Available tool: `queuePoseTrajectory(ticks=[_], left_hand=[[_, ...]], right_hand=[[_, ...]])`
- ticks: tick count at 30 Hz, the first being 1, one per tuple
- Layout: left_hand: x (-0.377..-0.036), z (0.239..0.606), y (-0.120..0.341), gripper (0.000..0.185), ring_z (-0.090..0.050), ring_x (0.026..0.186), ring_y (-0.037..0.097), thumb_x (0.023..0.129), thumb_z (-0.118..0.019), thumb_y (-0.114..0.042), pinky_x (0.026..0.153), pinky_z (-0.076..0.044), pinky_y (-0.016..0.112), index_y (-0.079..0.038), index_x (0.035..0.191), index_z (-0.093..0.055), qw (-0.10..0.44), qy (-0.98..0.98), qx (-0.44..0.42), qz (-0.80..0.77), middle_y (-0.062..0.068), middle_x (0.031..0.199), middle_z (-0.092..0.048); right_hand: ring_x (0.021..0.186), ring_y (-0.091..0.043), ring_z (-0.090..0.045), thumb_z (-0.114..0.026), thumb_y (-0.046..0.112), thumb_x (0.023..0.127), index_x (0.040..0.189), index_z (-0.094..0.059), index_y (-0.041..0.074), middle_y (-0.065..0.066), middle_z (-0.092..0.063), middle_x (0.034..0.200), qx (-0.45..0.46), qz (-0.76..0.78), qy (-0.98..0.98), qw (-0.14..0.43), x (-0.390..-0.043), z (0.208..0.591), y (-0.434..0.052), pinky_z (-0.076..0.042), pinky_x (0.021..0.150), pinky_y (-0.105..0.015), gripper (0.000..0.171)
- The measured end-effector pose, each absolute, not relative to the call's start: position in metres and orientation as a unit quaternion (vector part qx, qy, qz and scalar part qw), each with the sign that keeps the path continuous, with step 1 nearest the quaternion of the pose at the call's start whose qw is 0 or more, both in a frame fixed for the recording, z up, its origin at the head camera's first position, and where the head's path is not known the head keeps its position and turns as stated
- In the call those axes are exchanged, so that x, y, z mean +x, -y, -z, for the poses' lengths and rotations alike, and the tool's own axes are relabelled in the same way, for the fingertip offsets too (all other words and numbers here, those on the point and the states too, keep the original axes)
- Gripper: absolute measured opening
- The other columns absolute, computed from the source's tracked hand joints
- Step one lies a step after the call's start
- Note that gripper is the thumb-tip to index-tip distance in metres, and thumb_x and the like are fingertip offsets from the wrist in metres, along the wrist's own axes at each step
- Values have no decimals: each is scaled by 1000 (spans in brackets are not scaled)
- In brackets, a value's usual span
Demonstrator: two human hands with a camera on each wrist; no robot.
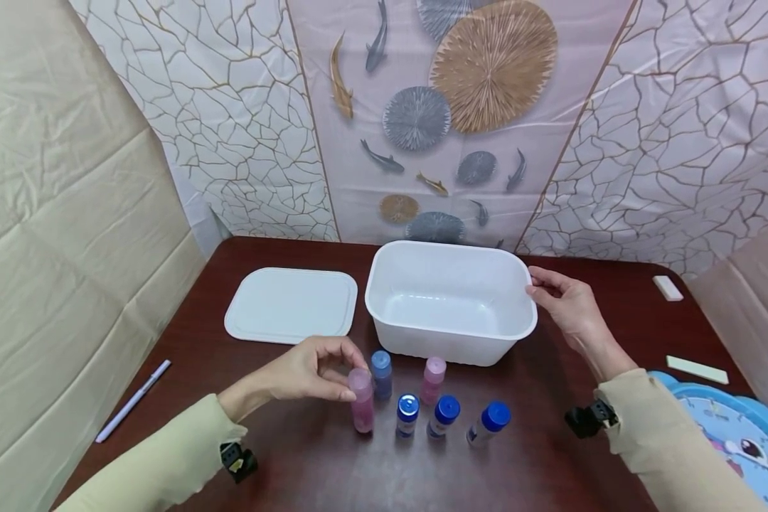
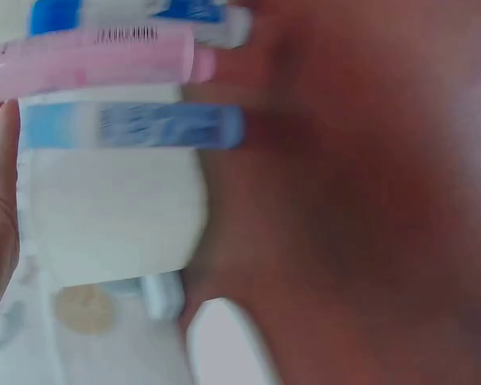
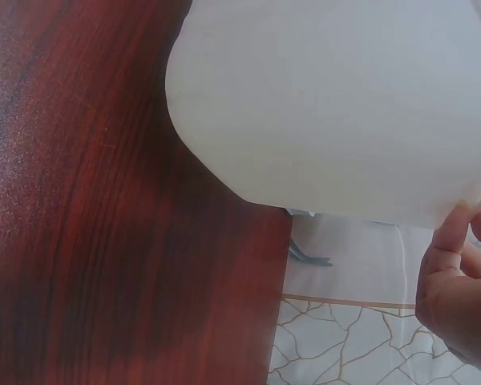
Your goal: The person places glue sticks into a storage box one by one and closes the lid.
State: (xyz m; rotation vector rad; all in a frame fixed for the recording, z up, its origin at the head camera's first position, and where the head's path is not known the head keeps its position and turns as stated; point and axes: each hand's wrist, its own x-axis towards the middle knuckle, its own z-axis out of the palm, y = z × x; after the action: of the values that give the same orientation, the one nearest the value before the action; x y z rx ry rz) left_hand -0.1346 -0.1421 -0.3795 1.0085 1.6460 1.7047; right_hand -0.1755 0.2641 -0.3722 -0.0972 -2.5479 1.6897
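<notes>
Left hand: the left hand (image 1: 307, 370) curls its fingers round the cap of the tall pink plastic bottle (image 1: 361, 402) and pinches it. The bottle stands upright on the dark red-brown wooden table (image 1: 281, 455).
Right hand: the right hand (image 1: 566, 302) holds the right rim of the white plastic tub (image 1: 448, 302) with its fingertips. The right wrist view shows the fingers (image 3: 457, 273) on the thin edge of the tub (image 3: 329, 104).
Tub: it sits open at the back middle of the table, with nothing inside that I can see.
Bottles: five more small bottles stand close by the pink one, in front of the tub. A light blue bottle (image 1: 380, 373) is just beside the left hand. A short pink bottle (image 1: 433, 378) is near the tub wall. Three clear bottles with dark blue caps (image 1: 446, 414) make a front row.
Lid: a flat white plastic lid (image 1: 291, 304) lies left of the tub, near it.
Other things: a white pen (image 1: 133, 400) lies at the left edge. Two small white blocks (image 1: 668, 287) lie at the far right. A blue cartoon board (image 1: 736, 427) pokes in at the right corner.
Left wrist view: it is blurry; it seems to show a pink bottle (image 2: 96, 60) and a blue one (image 2: 136, 127) lying across the picture.
</notes>
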Motion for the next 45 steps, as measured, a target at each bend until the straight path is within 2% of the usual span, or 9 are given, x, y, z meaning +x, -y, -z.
queuePoseTrajectory(ticks=[4,7,12,18,22,25,27,36,45], left_hand=[[-149,351,137,33,-65,87,10,81,-69,2,78,-56,32,16,106,-52,269,-614,400,-625,1,99,-64],[-162,330,129,34,-61,90,9,80,-70,1,74,-56,26,15,107,-54,234,-636,405,-614,-1,99,-65],[-189,298,109,39,-58,91,11,81,-70,-1,77,-53,26,9,116,-58,182,-685,399,-581,8,106,-66],[-229,275,67,39,-59,91,15,85,-65,-3,84,-52,32,1,123,-57,198,-700,366,-581,10,104,-64],[-254,270,35,39,-60,95,17,87,-63,-1,90,-51,36,2,124,-55,227,-683,353,-598,10,107,-62],[-268,271,15,39,-61,96,16,88,-61,2,92,-51,36,4,126,-52,257,-673,346,-601,12,108,-61],[-275,272,3,39,-60,97,15,89,-59,4,92,-51,35,6,127,-50,273,-672,343,-597,13,109,-61],[-295,281,-40,38,-57,106,17,87,-64,1,90,-50,26,2,123,-54,284,-717,372,-517,13,113,-62],[-309,298,-63,36,-60,101,18,82,-69,1,87,-51,24,1,116,-59,301,-741,381,-464,12,109,-64]], right_hand=[[83,9,-50,-59,15,93,135,-44,-7,20,-53,92,-36,-550,833,37,-175,371,-268,-48,70,-6,49],[82,9,-50,-59,13,93,135,-45,-8,21,-53,90,-33,-552,832,40,-175,371,-271,-48,70,-7,49],[82,9,-51,-59,11,93,134,-44,-8,21,-54,90,-29,-554,831,40,-177,371,-274,-49,70,-7,48],[82,9,-51,-59,12,93,135,-45,-7,18,-54,92,-36,-547,835,39,-176,369,-275,-48,68,-7,48],[82,9,-50,-59,12,93,134,-46,-7,0,-58,104,-34,-538,841,44,-176,368,-274,-48,69,-7,47],[83,9,-50,-59,12,93,133,-46,-8,-18,-56,115,-31,-531,846,47,-176,368,-271,-49,71,-8,46],[83,8,-50,-59,12,93,133,-46,-7,-24,-54,119,-31,-528,847,48,-176,369,-270,-50,71,-10,46],[84,6,-50,-58,9,93,133,-48,-5,-27,-53,122,-39,-534,844,47,-175,370,-266,-50,72,-9,44],[86,2,-52,-57,7,93,133,-48,-5,-27,-55,121,-40,-538,841,46,-173,371,-264,-49,71,-9,43]])
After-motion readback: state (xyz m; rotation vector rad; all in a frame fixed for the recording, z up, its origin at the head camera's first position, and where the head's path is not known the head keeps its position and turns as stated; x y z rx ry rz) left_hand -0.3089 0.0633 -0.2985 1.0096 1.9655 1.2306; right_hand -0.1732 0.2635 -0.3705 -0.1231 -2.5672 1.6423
